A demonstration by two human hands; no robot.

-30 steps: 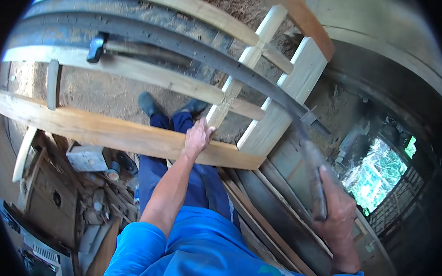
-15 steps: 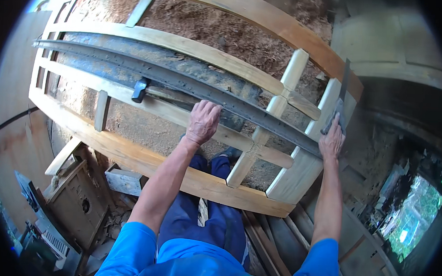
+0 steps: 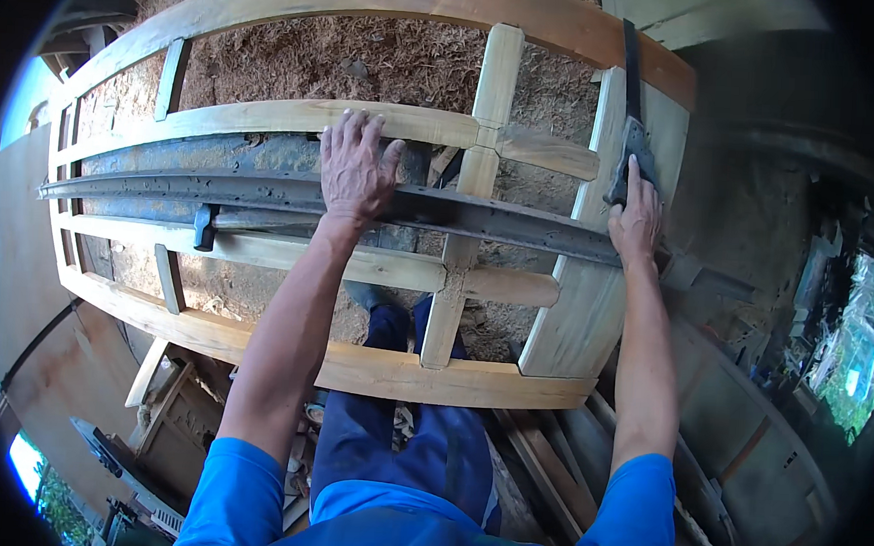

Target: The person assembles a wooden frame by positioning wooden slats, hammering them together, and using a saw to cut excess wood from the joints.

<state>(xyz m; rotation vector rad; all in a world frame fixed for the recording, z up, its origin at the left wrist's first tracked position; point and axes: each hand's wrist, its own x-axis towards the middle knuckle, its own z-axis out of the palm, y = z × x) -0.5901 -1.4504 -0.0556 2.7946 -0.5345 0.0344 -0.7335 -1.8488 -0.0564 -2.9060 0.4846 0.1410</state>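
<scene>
My left hand [image 3: 358, 170] lies with fingers spread on the middle slat [image 3: 248, 112] of a pale wooden frame [image 3: 212, 316], just above a long dark metal bar [image 3: 499, 223] that runs across the frame. My right hand [image 3: 639, 216] grips a saw-like tool [image 3: 632, 135] with a long dark blade pointing away from me, over the frame's wide right-hand board [image 3: 578, 325]. A hammer [image 3: 204, 229] with a dark head lies beneath the bar beside a lower slat. Crossed short pieces [image 3: 475, 201] join the slats near the right end.
Wood shavings [image 3: 330, 60] cover the ground beyond and under the frame. A panel [image 3: 14, 231] leans at the left, with a wooden crate [image 3: 178, 408] below it. Loose boards [image 3: 536, 456] lie by my legs at the lower right. A bright opening [image 3: 853, 344] shows at the far right.
My left hand moved from the near cross-piece up to the middle slat. My right hand rose from low at the right to the frame's far right end, tool held. The view has shifted.
</scene>
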